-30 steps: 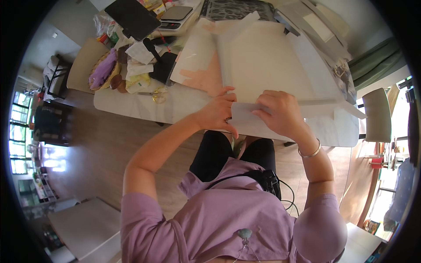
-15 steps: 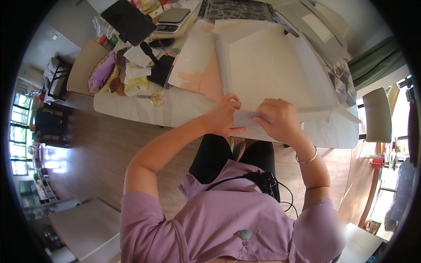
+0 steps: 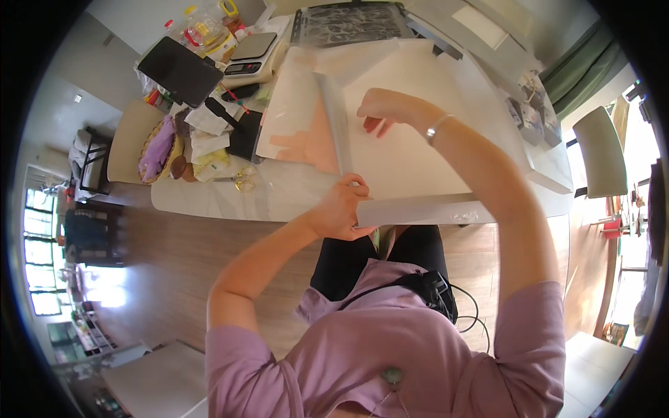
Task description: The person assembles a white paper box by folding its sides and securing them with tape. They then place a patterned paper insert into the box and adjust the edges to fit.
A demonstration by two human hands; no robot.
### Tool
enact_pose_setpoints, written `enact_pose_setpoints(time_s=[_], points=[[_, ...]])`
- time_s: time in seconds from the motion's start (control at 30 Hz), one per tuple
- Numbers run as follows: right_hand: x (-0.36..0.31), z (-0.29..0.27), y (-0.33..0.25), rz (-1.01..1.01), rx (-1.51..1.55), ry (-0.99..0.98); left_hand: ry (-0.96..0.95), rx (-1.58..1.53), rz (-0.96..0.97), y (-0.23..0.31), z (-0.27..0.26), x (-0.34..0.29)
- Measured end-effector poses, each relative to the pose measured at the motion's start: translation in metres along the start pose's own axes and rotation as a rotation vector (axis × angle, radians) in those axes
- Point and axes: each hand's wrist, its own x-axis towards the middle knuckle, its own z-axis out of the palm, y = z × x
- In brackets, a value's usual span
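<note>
A large white sheet of card or stiff paper (image 3: 411, 150) lies on the table in front of me, its borders folded up like a shallow tray. My left hand (image 3: 343, 209) is closed on its near left corner, thumb below and fingers curled above. The near flap (image 3: 418, 210) stands up from that hand along the table's front edge. My right hand (image 3: 390, 111) hangs over the sheet, close to the raised left flap (image 3: 333, 118). Its fingers are loosely bent and apart, with nothing seen in them.
Left of the sheet are a peach-and-white paper (image 3: 306, 139), a black stand (image 3: 247, 136), scissors (image 3: 244, 179) and a basket with purple cloth (image 3: 159, 150). A kitchen scale (image 3: 249, 56) and a dark patterned tray (image 3: 352, 24) sit farther back. Grey boxes (image 3: 536, 118) line the right.
My right hand has let go of the near flap and moved up and left over the sheet. My left hand stays at the near corner, slightly lower and farther left.
</note>
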Motion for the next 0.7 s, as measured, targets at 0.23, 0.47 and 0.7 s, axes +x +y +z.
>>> enact_pose_setpoints(time_s=[0.23,0.47,0.7], points=[[0.075,0.031,-0.023,0.096,0.235,0.156,0.070,0.000,0.013,0.000,0.003,-0.001],[0.075,0.032,-0.018,0.102,0.303,0.048,0.016,-0.052,0.051,-0.012,0.011,-0.016],[0.052,0.029,-0.034,0.165,0.370,0.059,0.065,-0.017,0.114,-0.012,0.014,-0.016]])
